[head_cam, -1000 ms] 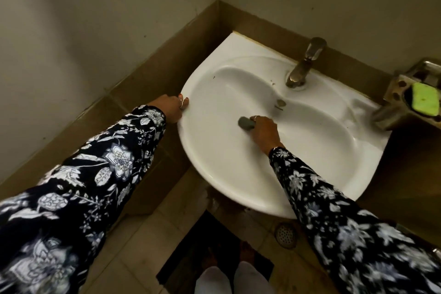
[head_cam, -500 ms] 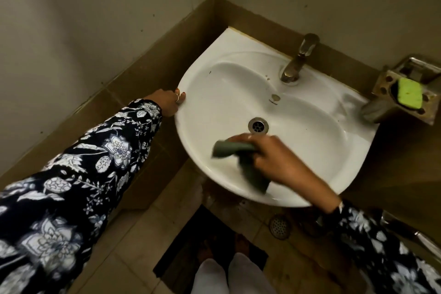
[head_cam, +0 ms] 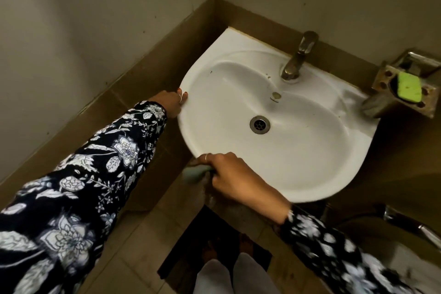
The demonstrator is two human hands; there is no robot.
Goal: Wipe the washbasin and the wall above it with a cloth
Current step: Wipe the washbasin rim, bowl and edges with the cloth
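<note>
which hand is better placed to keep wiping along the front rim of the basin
Right. The right hand already grips the grey-green cloth at the front-left edge of the white ceramic washbasin, so it can probably carry on. The left hand holds no cloth and rests on the left rim.

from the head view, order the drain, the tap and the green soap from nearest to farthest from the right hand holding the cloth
From the right hand at the basin's near rim:
1. Drain, in the middle of the bowl.
2. Tap, at the back rim by the wall.
3. Green soap, in the holder off the basin's right end.
</note>
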